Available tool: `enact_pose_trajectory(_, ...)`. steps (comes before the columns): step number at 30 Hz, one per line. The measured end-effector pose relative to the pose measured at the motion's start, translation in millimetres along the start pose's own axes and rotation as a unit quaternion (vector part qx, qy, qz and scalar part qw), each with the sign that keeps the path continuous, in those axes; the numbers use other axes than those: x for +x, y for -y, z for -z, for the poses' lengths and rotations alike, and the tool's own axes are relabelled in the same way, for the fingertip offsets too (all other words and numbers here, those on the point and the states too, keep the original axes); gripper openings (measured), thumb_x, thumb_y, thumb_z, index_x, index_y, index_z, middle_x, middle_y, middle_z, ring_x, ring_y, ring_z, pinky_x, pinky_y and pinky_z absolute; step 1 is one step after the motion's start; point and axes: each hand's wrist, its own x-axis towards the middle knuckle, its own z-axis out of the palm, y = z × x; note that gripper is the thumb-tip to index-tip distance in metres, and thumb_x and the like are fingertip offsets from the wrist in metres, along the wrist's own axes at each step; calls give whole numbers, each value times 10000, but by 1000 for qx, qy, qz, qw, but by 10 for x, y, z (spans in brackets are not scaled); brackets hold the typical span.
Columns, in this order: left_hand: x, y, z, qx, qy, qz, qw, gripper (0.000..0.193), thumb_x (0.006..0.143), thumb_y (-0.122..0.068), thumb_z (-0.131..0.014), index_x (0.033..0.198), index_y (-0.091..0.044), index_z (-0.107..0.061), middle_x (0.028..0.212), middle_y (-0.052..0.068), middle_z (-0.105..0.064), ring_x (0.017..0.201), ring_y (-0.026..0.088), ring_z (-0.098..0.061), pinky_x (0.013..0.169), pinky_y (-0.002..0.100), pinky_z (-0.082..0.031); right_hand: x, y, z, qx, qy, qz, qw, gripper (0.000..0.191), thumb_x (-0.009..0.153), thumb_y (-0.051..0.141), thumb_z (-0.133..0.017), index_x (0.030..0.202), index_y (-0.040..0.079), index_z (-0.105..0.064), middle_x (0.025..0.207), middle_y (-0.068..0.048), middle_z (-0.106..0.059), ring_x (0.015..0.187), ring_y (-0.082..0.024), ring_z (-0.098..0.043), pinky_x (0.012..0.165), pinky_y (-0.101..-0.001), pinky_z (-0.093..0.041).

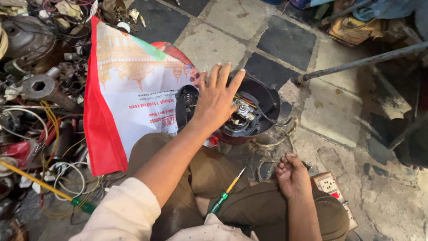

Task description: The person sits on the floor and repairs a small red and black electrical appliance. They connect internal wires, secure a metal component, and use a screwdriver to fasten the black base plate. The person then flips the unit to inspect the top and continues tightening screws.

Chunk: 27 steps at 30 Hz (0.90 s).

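A red-and-white printed bag, a green-handled screwdriver, tangled wires and a socket board.

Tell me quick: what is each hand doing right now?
Left hand: open, fingers spread, palm down on the round black motor housing.
Right hand: loosely curled, holding nothing, resting on the knee beside the green-handled screwdriver.

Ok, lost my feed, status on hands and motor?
Left hand flat on open round motor housing. Right hand empty on knee. Green-handled screwdriver on lap.
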Motion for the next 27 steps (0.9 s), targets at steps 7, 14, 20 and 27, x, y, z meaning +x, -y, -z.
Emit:
enact_pose_trajectory(7, 71, 5, 661, 15, -354, -163, 921, 313, 965, -342, -890, 1186, -289, -675, 1157, -66, -558, 1101, 191, -486, 1082, 437, -268, 35, -61, -80, -6, 10, 10, 1000, 46, 914, 107, -641, 935, 117, -602, 750, -17, -615, 663, -141, -565, 571, -283, -451)
enact_pose_trajectory(14, 181, -8, 1048, 30, -375, -234, 897, 275, 992, -384, -843, 1179, -301, -658, 1116, -78, -549, 1095, 156, -495, 1128, 420, -242, -93, -92, -74, 10, -5, 29, 1000, 42, 924, 105, -645, 958, 107, -620, 763, -17, -610, 671, -134, -565, 583, -274, -450)
enact_pose_trajectory(20, -28, -41, 963, -97, -312, -112, 938, 283, 979, -256, -827, 1204, -229, -657, 1167, 13, -573, 1156, 242, -519, 1100, 428, -314, -253, -94, -212, -18, 49, 82, 995, 37, 984, 117, -655, 992, 100, -623, 819, 16, -604, 711, -97, -580, 624, -268, -468)
enact_pose_trajectory(27, -1064, -1045, 141, -717, 1, 331, 613, 352, 940, -184, -697, 1265, -122, -579, 1087, 56, -605, 950, 194, -570, 838, 388, -475, -805, -143, -779, 6, 157, 98, 983, 152, 964, 85, -670, 1105, 28, -673, 970, -89, -692, 856, -194, -680, 765, -327, -564)
